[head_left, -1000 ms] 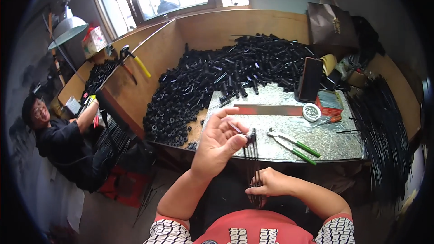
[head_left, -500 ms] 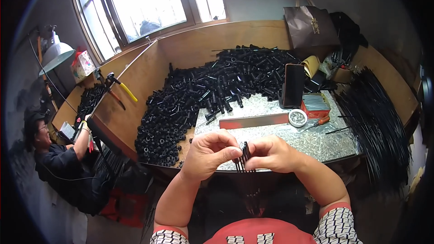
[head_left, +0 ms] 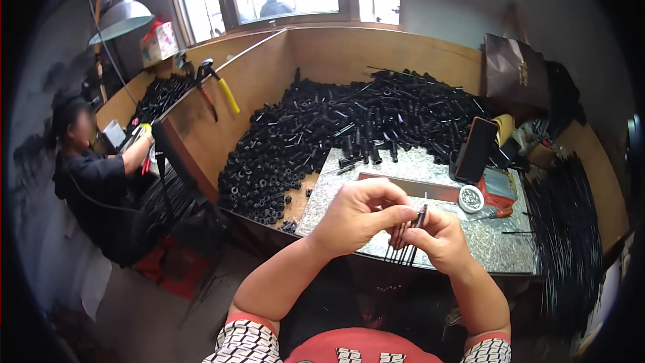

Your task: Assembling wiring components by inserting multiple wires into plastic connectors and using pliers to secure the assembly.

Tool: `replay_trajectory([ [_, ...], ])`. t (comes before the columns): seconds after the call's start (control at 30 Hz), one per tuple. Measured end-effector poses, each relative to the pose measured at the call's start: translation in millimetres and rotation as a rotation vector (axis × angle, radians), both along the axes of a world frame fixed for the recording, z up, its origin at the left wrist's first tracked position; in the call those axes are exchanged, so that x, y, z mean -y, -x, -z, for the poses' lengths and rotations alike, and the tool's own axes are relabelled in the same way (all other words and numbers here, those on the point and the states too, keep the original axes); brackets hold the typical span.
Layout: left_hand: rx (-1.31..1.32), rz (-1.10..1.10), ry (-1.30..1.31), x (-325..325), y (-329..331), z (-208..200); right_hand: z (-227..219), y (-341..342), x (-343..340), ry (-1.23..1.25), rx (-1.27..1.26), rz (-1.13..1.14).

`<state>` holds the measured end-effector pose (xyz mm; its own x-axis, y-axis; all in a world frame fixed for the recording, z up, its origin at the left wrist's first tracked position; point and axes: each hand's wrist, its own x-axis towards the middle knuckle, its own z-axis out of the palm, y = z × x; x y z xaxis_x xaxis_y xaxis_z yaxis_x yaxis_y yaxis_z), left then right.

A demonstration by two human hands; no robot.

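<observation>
Several thin black rods (head_left: 401, 254) are bunched between my hands, in front of the stone slab's near edge. My right hand (head_left: 442, 238) is closed round them, with their lower ends fanning out below the fingers. My left hand (head_left: 359, 218) is closed in a pinch, its thumb and forefinger meeting at the rods' upper ends. A slim pale tip sticks up there, too small to name. The curled fingers partly hide the rods' middles.
Beyond my hands lie a metal bar (head_left: 416, 188), a round white dish (head_left: 471, 198), a screwdriver (head_left: 496, 215) and a propped phone (head_left: 476, 150). Black tubular parts (head_left: 363, 117) heap behind; long black rods (head_left: 564, 228) stack at right. Pliers (head_left: 225, 91) hang on the partition; a co-worker (head_left: 101, 175) sits left.
The view has turned, so the bench and the co-worker sit farther right in the picture. Both hands still hold the rods, whose lower ends now spread wider.
</observation>
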<state>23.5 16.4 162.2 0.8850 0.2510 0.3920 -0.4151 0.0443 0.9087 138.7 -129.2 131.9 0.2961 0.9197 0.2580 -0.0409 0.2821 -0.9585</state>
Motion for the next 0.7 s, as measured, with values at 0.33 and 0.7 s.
replay_trajectory([
  [0.33, -0.051, -0.611, -0.058, -99, -9, 46, 12, -5, -12, -0.024, -0.114, 0.218],
  [0.7, -0.666, -0.942, -1.126, -152, 15, 139, 12, -9, -14, -0.015, -0.084, 0.239],
])
